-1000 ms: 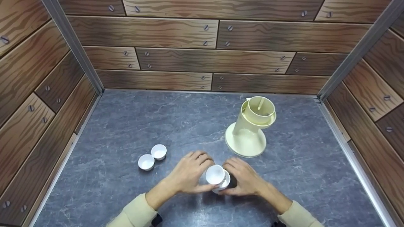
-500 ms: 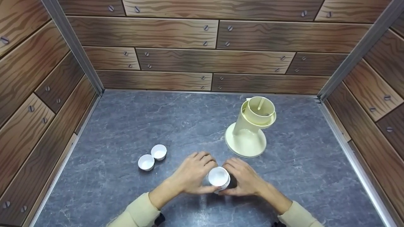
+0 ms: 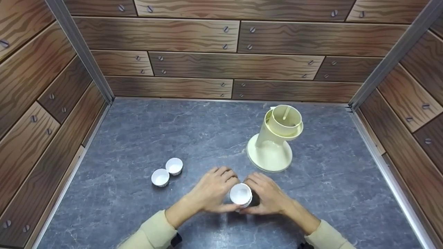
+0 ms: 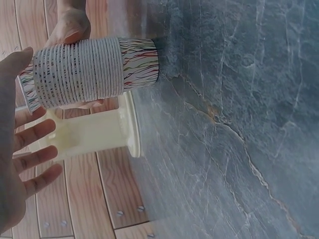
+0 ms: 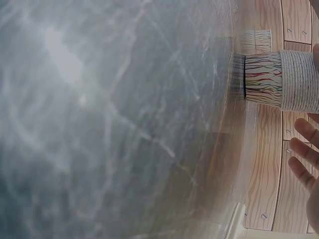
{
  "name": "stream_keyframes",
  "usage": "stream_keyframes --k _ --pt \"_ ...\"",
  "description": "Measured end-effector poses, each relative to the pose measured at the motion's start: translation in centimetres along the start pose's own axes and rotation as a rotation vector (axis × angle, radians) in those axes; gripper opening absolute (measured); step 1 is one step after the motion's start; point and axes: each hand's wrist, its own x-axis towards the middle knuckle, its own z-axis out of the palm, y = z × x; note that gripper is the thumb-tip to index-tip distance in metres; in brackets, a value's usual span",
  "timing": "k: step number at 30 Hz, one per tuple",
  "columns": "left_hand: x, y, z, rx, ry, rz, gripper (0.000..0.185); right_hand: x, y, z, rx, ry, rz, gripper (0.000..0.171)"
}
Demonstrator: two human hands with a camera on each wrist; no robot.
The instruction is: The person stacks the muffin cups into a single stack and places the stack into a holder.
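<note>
Two small paper cups (image 3: 166, 172) already sit apart from the rest, toward the worktop's (image 3: 145, 138) left edge. Near the front edge, mid-worktop, the left hand (image 3: 211, 188) and right hand (image 3: 265, 194) flank the stack of cups (image 3: 241, 195); each grip looks loosely curled around it. Plenty of cups are left in that stack, so I'd guess the separating has barely started. A cream dispenser stand (image 3: 275, 141) waits toward the right.

Head high, wrists close — shared cup stack (image 3: 241, 194)
</note>
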Motion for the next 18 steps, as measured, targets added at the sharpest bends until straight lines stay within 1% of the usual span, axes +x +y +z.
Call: stream_keyframes --k 6,14,18 --pt "0.04 0.05 0.09 0.001 -0.003 0.0 0.062 -0.05 0.03 0.03 0.006 0.003 0.004 0.071" --pt "-0.05 -0.01 0.33 -0.032 0.009 -0.001 0.062 -0.06 0.06 0.1 0.003 0.0 0.002 0.071" --pt "-0.09 0.03 0.48 -0.059 0.02 -0.007 0.061 -0.12 0.05 0.14 0.006 0.002 0.003 0.067"
